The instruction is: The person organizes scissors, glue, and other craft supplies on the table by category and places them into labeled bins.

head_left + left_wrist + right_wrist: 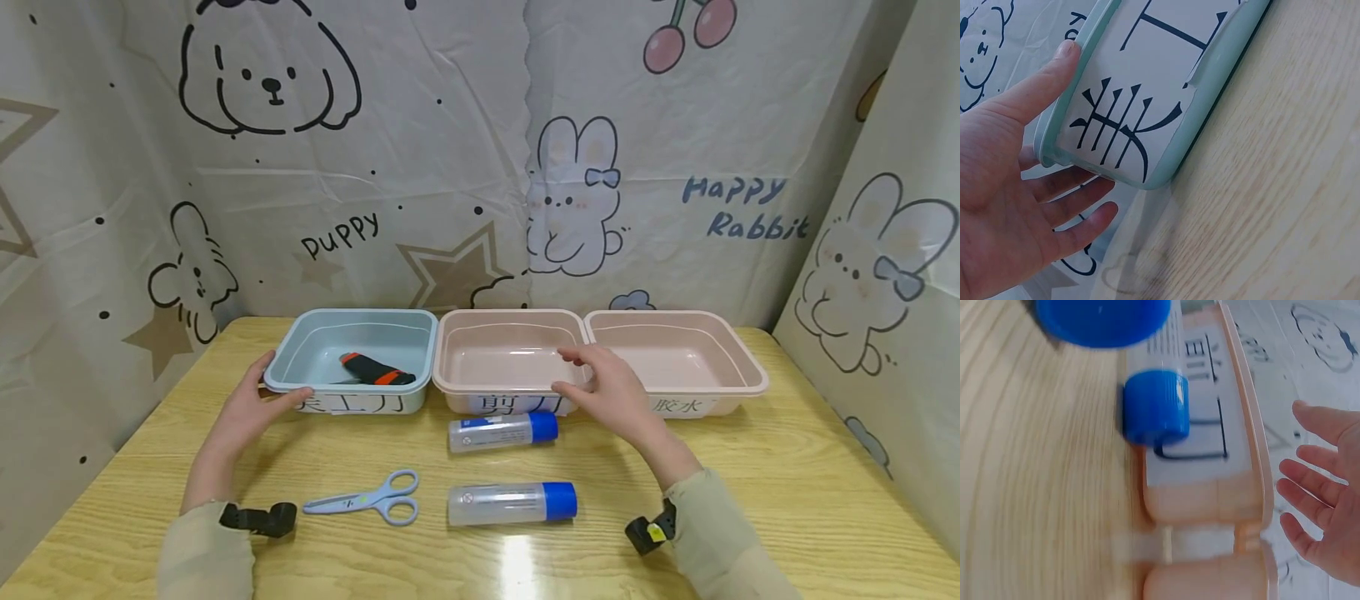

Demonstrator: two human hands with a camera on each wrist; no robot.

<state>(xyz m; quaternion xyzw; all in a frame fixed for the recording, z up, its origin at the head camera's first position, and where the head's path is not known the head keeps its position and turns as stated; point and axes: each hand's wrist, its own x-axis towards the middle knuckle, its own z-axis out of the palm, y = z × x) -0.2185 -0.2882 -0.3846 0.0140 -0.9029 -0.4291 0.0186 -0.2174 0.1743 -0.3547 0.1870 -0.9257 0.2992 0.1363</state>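
Note:
My left hand (243, 417) rests at the front left corner of the light blue bin (300, 387). Its thumb touches the front rim while the fingers reach along the left side, relaxed, also seen in the left wrist view. Inside that bin lies a black-and-orange utility knife (375, 371). My right hand (611, 396) hovers over the right end of the middle pink bin (450, 385), fingers apart, holding nothing. Below it on the table are two clear glue bottles with blue caps, the nearer bottle (510, 504) and the farther bottle (498, 433) close to the bin's front.
Light blue scissors (367, 500) lie on the wooden table (375, 567), left of the bottles. A second pink bin (750, 379) stands at the right end of the row. Each bin has a front label with Chinese characters. A printed curtain (450, 167) hangs behind.

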